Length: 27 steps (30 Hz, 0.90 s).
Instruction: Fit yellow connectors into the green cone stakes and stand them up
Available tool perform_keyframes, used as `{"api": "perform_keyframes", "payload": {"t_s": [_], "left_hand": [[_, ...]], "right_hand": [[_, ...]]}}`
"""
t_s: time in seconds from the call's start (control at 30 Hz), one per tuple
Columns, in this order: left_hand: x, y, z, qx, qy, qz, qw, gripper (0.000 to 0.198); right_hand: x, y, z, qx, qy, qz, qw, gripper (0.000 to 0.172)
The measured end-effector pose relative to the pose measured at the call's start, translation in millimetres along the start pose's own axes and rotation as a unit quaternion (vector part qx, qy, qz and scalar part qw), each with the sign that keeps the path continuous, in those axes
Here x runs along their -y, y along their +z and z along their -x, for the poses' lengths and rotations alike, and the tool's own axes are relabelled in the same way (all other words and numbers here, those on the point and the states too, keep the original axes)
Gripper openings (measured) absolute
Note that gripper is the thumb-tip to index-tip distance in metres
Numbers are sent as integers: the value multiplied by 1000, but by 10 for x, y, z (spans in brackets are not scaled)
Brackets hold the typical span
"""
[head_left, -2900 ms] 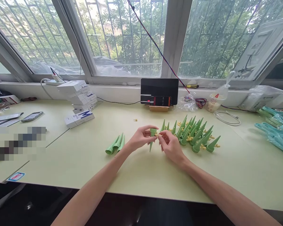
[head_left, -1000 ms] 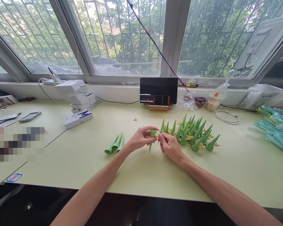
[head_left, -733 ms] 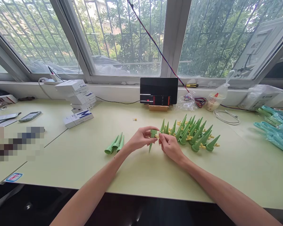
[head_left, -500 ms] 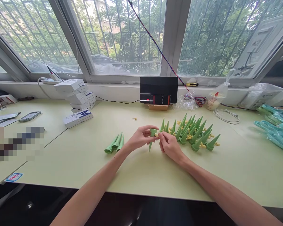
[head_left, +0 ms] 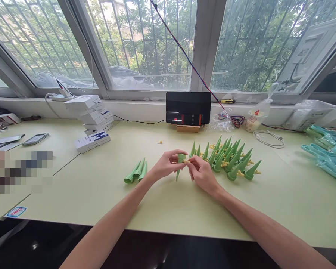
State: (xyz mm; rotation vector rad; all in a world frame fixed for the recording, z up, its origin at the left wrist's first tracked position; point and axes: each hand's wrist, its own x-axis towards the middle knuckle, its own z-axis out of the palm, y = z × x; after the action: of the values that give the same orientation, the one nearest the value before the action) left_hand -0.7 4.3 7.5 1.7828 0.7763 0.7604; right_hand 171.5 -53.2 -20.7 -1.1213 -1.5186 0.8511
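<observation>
My left hand [head_left: 168, 163] grips a green plastic cone spike [head_left: 181, 158] with its wide end up and its point down. Against the side of that wide end, the fingers of my right hand [head_left: 200, 169] pinch a small yellow valve piece [head_left: 185, 161], partly hidden by the fingertips. Several green spikes with yellow pieces on them [head_left: 232, 158] stand close together just right of my hands. To the left lie a few green spikes [head_left: 136, 171] with no yellow piece visible. One loose yellow piece [head_left: 160, 142] rests on the table beyond my left hand.
A tablet with a phone before it [head_left: 188, 108] leans on a cardboard stand at the back. White boxes [head_left: 93, 141] are stacked at the left. A bagged cup [head_left: 254, 118], a coiled cable [head_left: 268, 138] and teal plastic parts [head_left: 326, 158] sit on the right.
My right fingers have shifted slightly left, closer to the green spike. The spike in my left hand has barely moved, and the things on the table stay where they were.
</observation>
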Motion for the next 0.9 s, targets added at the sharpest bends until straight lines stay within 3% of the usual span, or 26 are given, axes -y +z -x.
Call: {"api": "perform_keyframes", "payload": {"t_s": [0.6, 0.9], "left_hand": [[31, 12, -12, 22, 6, -2, 1000, 38], [-11, 20, -7, 10, 4, -3, 1000, 38]], "right_hand": [[-84, 4, -26, -5, 17, 58, 998, 45], [-39, 12, -9, -1, 25, 28, 999, 45]]}}
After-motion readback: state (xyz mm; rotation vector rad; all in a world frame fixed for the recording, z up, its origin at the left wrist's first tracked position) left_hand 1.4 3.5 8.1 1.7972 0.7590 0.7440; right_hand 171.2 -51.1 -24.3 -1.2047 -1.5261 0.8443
